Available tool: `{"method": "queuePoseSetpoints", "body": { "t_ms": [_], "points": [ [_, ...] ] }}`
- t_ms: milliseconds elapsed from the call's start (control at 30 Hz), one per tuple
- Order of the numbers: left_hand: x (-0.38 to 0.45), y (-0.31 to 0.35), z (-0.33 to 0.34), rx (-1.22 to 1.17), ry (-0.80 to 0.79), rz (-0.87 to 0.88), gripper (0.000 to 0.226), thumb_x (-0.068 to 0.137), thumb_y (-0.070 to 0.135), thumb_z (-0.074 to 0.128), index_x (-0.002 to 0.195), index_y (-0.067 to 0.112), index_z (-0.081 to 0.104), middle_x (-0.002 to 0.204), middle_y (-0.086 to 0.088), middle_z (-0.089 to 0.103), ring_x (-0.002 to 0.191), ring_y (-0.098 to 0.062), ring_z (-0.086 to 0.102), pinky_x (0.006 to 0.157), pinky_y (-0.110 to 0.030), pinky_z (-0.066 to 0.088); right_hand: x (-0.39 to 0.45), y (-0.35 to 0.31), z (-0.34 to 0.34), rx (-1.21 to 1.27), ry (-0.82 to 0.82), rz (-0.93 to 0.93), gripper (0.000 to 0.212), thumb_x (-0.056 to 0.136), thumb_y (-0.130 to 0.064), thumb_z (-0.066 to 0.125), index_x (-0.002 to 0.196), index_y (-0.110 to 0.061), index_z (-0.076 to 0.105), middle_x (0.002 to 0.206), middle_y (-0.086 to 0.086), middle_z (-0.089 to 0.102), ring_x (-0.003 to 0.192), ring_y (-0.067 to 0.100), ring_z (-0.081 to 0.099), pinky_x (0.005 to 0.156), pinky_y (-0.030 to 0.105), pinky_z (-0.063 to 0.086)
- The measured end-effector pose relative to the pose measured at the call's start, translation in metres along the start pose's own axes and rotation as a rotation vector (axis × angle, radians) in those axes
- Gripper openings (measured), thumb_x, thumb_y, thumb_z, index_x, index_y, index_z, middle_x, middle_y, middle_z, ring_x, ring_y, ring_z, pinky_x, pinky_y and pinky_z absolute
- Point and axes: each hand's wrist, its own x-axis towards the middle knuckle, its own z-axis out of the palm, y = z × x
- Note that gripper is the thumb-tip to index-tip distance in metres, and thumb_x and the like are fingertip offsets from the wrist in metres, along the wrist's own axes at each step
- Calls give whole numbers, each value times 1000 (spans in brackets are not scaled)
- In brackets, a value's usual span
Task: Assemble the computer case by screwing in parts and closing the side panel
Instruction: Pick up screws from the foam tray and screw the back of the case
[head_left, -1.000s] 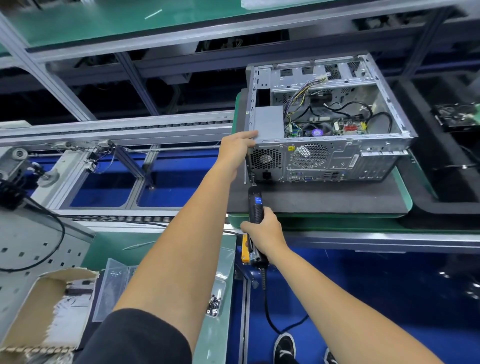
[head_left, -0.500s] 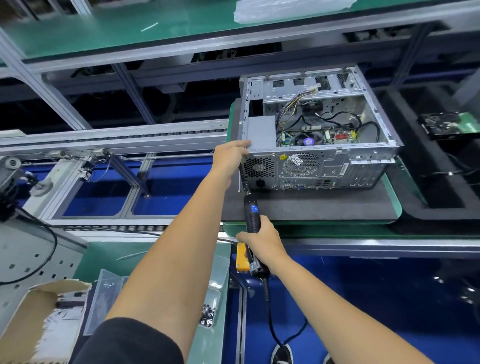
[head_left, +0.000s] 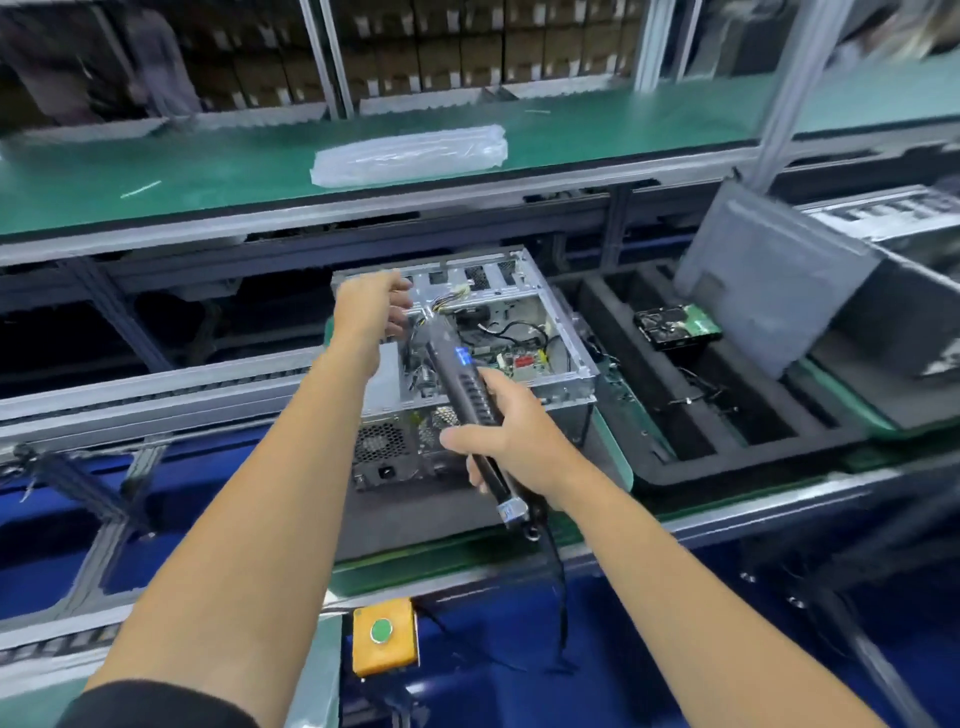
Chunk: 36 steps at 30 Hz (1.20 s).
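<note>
I judge us mid-task: the computer case (head_left: 470, 358) lies open on the dark mat (head_left: 415, 514), side panel off, my right hand (head_left: 511, 434) gripping the electric screwdriver (head_left: 465, 384), my left hand (head_left: 371, 312) loosely curled at its upper edge.

You get bright, even overhead light with soft shadows; motion blur smears the far shelves (head_left: 415, 57), and straight rails bow toward the edges.
</note>
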Motion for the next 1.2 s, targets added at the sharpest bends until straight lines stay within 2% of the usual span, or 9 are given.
{"method": "queuePoseSetpoints", "body": {
  "t_ms": [67,200,267,333,467,633,767,933,1200],
  "points": [
    [-2,3,52,27,-138,9,27,94,26,51,70,13,56,45,8,52,32,-6,43,36,-15,32,9,-7,-40,-14,77,-23,37,88,-13,73,103,-37,49,89,-6,60,48,11,49,54,31,55],
    [5,-8,156,116,-200,71,31,95,19,45,65,12,48,57,-4,51,39,-13,48,44,-23,37,22,10,-125,-89,202,28,73,87,-27,75,146,-29,34,132,-10,56,73,0,42,88,33,51],
    [16,-14,202,164,-244,83,33,97,18,43,65,11,48,57,-6,52,39,-14,50,42,-24,40,24,22,-167,-96,226,25,47,88,-25,74,124,-37,46,105,-30,62,69,-3,53,75,18,52],
    [28,-25,246,309,-310,121,33,96,15,44,64,11,50,61,-8,53,42,-11,55,43,-23,44,28,41,-214,-50,253,50,35,90,-17,71,114,-33,53,80,-21,67,54,7,55,54,21,52],
    [54,-61,327,548,-379,153,17,84,7,51,68,9,57,62,-10,55,47,-17,53,52,-25,45,44,88,-298,-42,345,194,60,89,-14,68,143,-18,42,100,-1,61,67,14,54,73,40,49],
    [82,-140,380,986,-450,20,30,81,-5,43,55,9,38,55,-13,40,50,-24,39,51,-33,35,60,141,-363,-19,342,334,59,88,-11,65,141,-24,42,112,-3,62,78,11,59,84,41,52],
    [87,-207,392,1201,-498,-71,17,86,-3,49,96,-5,63,99,-22,63,92,-36,62,74,-38,50,74,173,-379,74,273,376,31,81,-9,63,106,-26,56,76,8,59,45,22,55,48,31,49],
    [103,-241,403,1292,-517,-51,16,82,-6,49,85,4,62,78,-12,59,82,-35,61,71,-36,50,90,192,-390,124,250,441,39,71,-20,63,108,-30,58,71,2,60,47,23,57,48,31,49],
    [112,-271,414,1321,-526,26,19,83,-5,48,94,-1,64,95,-20,62,90,-39,60,73,-41,48,108,207,-403,141,246,465,37,74,-20,63,110,-27,57,73,4,57,48,24,59,49,32,50]
  ]
}}
